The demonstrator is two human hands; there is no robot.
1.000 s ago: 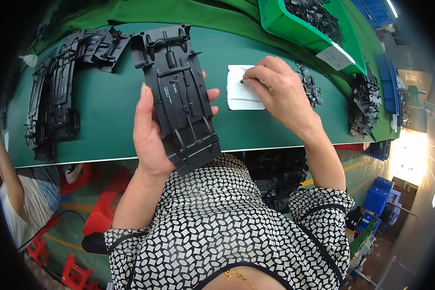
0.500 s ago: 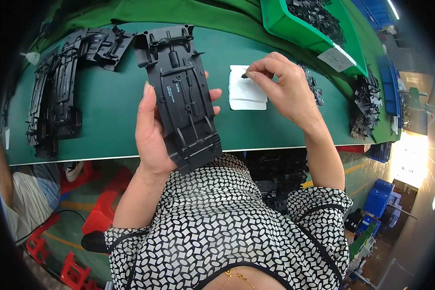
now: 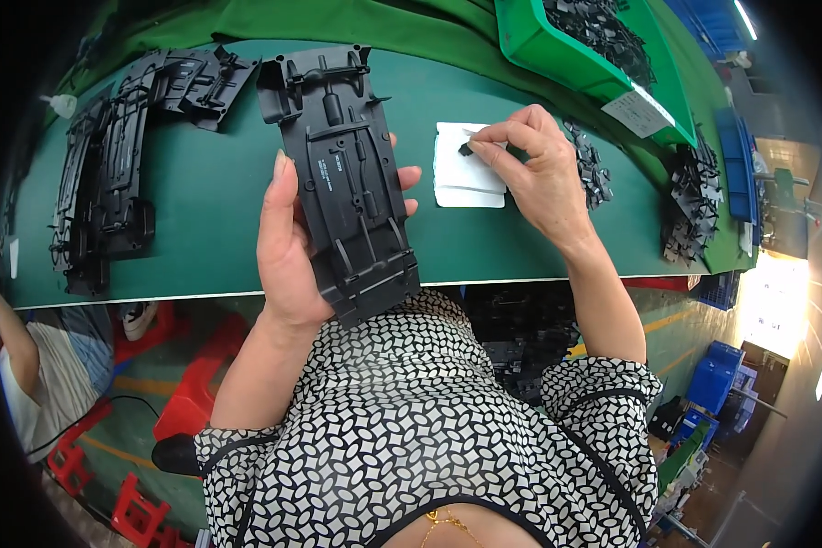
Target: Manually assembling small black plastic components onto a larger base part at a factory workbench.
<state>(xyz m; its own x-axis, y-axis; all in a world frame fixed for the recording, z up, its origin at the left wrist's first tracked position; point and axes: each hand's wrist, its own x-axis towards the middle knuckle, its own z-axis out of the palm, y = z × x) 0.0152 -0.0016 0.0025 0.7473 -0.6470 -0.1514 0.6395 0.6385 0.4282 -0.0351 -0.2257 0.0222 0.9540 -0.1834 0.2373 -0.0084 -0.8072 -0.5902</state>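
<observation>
A long black plastic toy-car chassis rests tilted in my left hand, thumb along its left edge and fingertips showing past its right edge. My right hand is pinched on a small black plastic piece, whose exact kind is too small to tell. That piece sits over a white pad lying on the green table. Beside my right hand lies a pile of small black plastic parts.
More black chassis lie stacked at the table's left. A green bin of black parts stands at the back right, with another heap of parts near the right edge. Another person's arm shows at far left, near red stools.
My right hand has shifted slightly, and the small black piece between its fingertips is a little lower and shows more. The left hand and chassis have barely moved.
</observation>
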